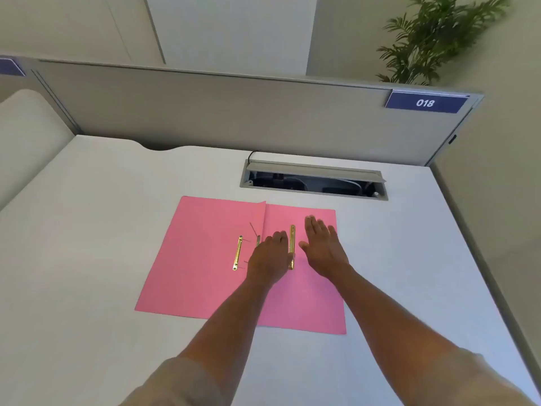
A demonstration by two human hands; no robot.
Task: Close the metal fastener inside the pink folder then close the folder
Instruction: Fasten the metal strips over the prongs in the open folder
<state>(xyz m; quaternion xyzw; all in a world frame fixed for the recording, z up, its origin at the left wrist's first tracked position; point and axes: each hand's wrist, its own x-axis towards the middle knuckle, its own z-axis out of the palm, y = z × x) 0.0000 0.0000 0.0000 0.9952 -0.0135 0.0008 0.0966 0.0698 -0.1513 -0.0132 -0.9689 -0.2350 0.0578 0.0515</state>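
A pink folder (193, 259) lies open and flat on the white desk. A gold metal bar (237, 252) lies loose on its left leaf. A second gold fastener strip (292, 241) sits on the right leaf near the fold, with a thin prong (253, 230) sticking up beside the crease. My left hand (270, 259) rests palm down just left of that strip, its fingertips touching or nearly touching the strip. My right hand (322, 244) hovers flat with fingers spread just right of the strip, holding nothing.
An open cable hatch (313, 180) with a raised lid is set in the desk (87, 230) behind the folder. A grey partition (234, 112) with an "018" label (425, 103) closes the far edge. A plant (433, 39) stands behind it.
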